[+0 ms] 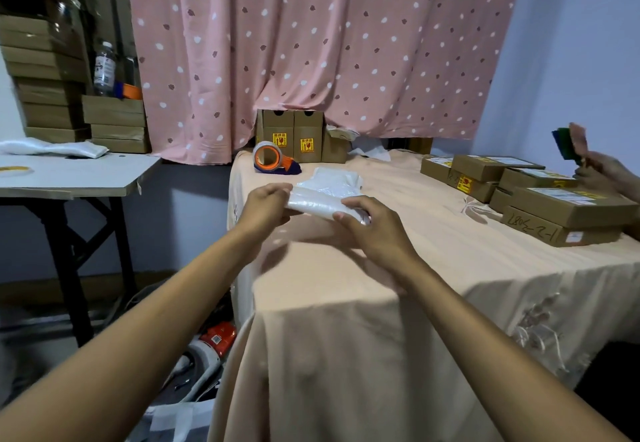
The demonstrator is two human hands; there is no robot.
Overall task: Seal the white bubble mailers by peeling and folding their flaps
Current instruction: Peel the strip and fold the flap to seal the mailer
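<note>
A white bubble mailer (313, 203) is lifted just above the peach tablecloth, held between both hands. My left hand (265, 206) grips its left end with curled fingers. My right hand (369, 225) holds its right end, fingers curled over the edge. More white mailers (334, 180) lie in a small pile on the cloth just behind the held one. The flap of the held mailer is not clearly visible.
An orange tape dispenser (272, 159) sits behind the pile, before upright cardboard boxes (294, 136). Flat brown boxes (533, 192) are stacked at the right, where another person's hands (595, 164) hold something green. A white side table (69, 171) stands at the left.
</note>
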